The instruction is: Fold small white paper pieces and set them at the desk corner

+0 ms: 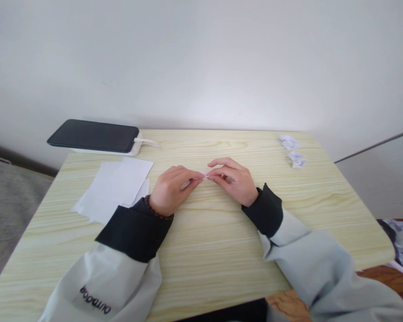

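My left hand (171,190) and my right hand (233,179) meet at the middle of a light wooden table (221,250). Both pinch a small white piece of paper (204,176) between thumb and fingertips, just above the tabletop. Most of the paper is hidden by the fingers. Both hands rest their heels on the wood. My sleeves are grey with black cuffs, and a bead bracelet shows at the left wrist.
Loose white paper sheets (116,188) lie to the left of my left hand. A dark phone (94,135) on a white power bank with a cable sits at the back left corner. Several small folded paper pieces (293,151) lie at the back right. A wall stands right behind the table.
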Demonstrator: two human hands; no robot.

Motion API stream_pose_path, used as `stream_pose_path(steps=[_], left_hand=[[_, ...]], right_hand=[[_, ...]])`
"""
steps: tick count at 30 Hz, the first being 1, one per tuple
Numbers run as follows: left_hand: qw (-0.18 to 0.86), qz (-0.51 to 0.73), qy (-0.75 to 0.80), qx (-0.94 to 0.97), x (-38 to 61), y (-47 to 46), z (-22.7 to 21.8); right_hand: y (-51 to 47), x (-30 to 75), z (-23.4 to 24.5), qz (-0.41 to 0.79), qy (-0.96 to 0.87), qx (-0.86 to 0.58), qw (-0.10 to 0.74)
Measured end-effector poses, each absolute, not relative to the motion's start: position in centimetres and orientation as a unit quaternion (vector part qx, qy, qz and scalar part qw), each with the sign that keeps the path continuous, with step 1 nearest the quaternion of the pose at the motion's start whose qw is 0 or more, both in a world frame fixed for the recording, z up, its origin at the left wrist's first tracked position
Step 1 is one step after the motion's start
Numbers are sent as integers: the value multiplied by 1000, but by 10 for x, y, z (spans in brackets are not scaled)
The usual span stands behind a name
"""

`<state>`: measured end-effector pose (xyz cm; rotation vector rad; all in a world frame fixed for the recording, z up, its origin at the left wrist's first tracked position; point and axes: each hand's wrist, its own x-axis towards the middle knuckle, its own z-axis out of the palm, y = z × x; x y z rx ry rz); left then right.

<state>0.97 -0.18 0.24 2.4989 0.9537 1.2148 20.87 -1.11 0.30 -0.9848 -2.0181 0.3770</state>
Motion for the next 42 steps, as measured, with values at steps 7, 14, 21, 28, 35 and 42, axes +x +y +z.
stream_pose_path(steps=[7, 14, 21, 28, 35, 42], left_hand=[[108, 415, 328, 842, 9, -2, 2], [109, 397, 334, 848, 10, -3, 4], [96, 398, 314, 857, 11, -3, 5], [86, 401, 321, 854, 11, -3, 4], [89, 396, 321, 856, 9, -1, -1], [107, 400, 338, 845, 10, -2, -2]], right_hand=[[-12, 210, 3, 169, -797, -404, 416], [-12, 210, 3, 156, -825, -384, 385], [-13, 208, 1, 138, -830, -365, 399], [-13, 207, 3, 190, -812, -384, 396], [-11, 208, 3, 159, -822, -392, 383], [-10, 209, 2, 122, -817, -401, 397]])
